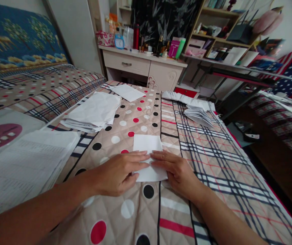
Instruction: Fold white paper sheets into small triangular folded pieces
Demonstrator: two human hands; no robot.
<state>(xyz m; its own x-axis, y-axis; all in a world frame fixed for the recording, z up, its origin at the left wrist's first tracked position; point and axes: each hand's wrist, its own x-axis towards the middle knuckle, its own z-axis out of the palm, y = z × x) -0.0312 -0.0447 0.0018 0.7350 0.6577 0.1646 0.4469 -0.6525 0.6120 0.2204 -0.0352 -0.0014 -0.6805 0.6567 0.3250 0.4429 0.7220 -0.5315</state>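
Observation:
A small white sheet of paper (147,143) lies on the patterned bedspread in front of me. My left hand (119,172) rests on its left side, fingers stretched flat across the paper. From the right, my right hand (175,170) lies on it too, with its fingers extended flat. The fingertips of both hands come close together near the middle of the sheet. Whether the sheet is folded under the fingers I cannot tell. Neither hand grips anything.
Stacks of white paper (92,110) and printed sheets (26,166) lie to the left. A single white piece (127,92) is farther back. Folded papers (199,115) sit at the right. Beyond the bed stand a white dresser (126,64) and a shelf desk (217,61).

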